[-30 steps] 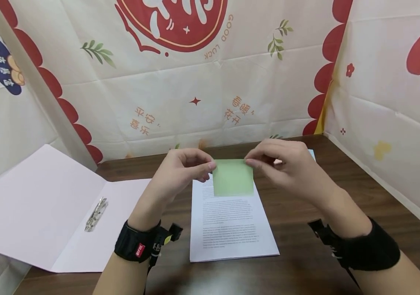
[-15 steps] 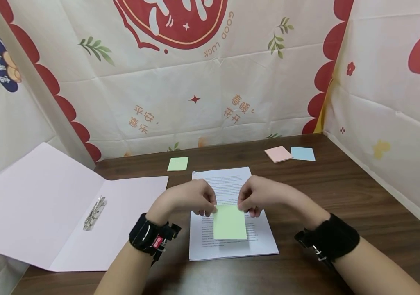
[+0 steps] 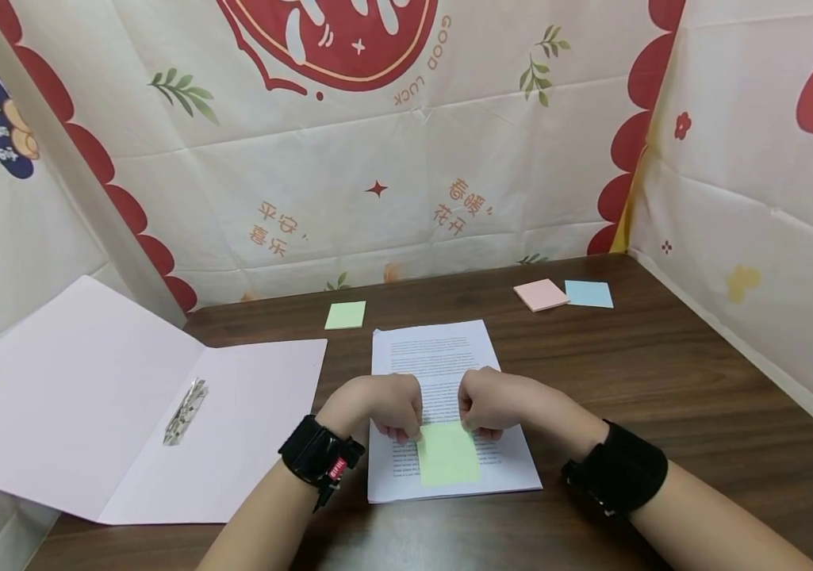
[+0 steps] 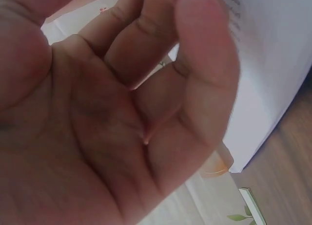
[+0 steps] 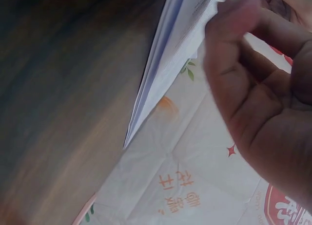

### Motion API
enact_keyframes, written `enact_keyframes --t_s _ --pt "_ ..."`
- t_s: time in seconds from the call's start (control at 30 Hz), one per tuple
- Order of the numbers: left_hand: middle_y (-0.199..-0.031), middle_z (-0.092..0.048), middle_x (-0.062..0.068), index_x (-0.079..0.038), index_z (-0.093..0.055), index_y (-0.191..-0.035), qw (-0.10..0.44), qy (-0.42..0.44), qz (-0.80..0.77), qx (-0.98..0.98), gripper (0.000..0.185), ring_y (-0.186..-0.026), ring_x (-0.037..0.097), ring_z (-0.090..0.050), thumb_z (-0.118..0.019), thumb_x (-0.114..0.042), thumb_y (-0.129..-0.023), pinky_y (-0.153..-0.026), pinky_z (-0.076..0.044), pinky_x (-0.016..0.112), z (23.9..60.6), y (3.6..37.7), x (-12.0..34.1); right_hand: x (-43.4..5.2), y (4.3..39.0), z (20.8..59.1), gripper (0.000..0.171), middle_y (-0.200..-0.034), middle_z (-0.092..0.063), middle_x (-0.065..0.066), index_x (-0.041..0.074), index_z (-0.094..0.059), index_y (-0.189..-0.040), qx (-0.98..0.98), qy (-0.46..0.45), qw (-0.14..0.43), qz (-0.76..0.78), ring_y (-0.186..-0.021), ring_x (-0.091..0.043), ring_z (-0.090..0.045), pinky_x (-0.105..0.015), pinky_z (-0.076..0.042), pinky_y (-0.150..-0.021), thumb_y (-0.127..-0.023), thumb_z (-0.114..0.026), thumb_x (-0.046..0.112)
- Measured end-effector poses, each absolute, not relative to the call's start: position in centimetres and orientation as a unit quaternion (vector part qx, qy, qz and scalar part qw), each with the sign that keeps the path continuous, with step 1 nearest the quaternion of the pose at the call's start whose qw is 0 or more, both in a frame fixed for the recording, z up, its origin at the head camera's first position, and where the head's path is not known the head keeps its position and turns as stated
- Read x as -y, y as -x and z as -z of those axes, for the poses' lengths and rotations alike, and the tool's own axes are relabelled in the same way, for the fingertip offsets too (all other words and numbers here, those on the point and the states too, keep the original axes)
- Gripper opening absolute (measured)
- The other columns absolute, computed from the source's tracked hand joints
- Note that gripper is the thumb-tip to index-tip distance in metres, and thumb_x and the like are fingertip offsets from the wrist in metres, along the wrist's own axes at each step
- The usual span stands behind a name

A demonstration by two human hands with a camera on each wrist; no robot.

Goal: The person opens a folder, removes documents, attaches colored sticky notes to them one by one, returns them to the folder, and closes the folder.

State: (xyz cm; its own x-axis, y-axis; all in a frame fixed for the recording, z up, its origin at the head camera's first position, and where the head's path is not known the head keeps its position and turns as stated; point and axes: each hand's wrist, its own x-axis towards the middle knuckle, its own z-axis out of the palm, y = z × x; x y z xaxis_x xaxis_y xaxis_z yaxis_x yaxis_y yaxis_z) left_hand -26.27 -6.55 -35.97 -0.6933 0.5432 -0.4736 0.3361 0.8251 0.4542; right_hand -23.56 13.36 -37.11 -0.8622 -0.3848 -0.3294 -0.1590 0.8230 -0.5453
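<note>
Between both hands (image 3: pixel 442 406), green sticky note (image 3: pixel 449 454) lies on printed sheet (image 3: pixel 435 353).

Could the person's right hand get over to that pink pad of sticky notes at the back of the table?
Probably yes. The right hand is pinching the green sticky note on the printed sheets; the pink sticky-note pad lies on that side, with only bare dark wooden table between.
</note>
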Motion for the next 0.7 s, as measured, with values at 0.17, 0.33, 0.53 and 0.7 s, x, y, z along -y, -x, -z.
enact_keyframes --t_s 0.17,0.33,0.53,0.7 --pt "-0.056 -0.058 0.001 -0.006 -0.066 -0.059 0.309 -0.243 -0.153 -0.907 0.036 -0.054 0.013 -0.050 -0.075 -0.005 -0.094 -0.050 -0.040 0.024 36.4 26.3 6.4 -13.3 23.3 37.0 0.023 -0.068 -0.064 -0.006 0.007 -0.066 -0.073 -0.942 0.157 0.205 0.216 -0.055 -0.015 -0.060 -0.022 -0.049 -0.050 -0.094 -0.069 -0.002" --pt "-0.057 -0.062 0.002 -0.007 -0.067 -0.062 0.309 -0.244 -0.146 -0.908 0.033 -0.054 0.013 -0.052 -0.075 -0.005 -0.093 -0.051 -0.043 0.025 36.5 26.3 6.3 -13.0 22.0 36.1 0.013 -0.074 -0.062 -0.005 0.003 -0.070 -0.083 -0.962 0.196 0.148 0.121 -0.063 -0.017 -0.051 -0.029 -0.042 -0.056 -0.093 -0.066 -0.003" --pt "-0.058 -0.064 0.002 -0.007 -0.070 -0.066 0.299 -0.242 -0.139 -0.913 0.027 -0.055 0.013 -0.054 -0.074 -0.003 -0.092 -0.052 -0.044 0.025 36.6 26.5 6.1 -11.6 18.9 34.8 0.010 -0.077 -0.058 0.001 0.008 -0.070 -0.092 -0.947 0.283 0.132 0.074 -0.068 -0.015 -0.045 -0.031 -0.041 -0.062 -0.096 -0.064 0.001" --pt "-0.059 -0.065 0.003 -0.008 -0.072 -0.069 0.299 -0.240 -0.140 -0.913 0.022 -0.054 0.014 -0.055 -0.074 -0.003 -0.091 -0.051 -0.045 0.026 36.8 26.5 6.1 -10.7 17.5 35.3 0.017 -0.064 -0.045 0.005 0.015 -0.060 -0.082 -0.930 0.323 0.172 0.039 -0.059 -0.010 -0.036 -0.026 -0.034 -0.055 -0.098 -0.065 0.010"
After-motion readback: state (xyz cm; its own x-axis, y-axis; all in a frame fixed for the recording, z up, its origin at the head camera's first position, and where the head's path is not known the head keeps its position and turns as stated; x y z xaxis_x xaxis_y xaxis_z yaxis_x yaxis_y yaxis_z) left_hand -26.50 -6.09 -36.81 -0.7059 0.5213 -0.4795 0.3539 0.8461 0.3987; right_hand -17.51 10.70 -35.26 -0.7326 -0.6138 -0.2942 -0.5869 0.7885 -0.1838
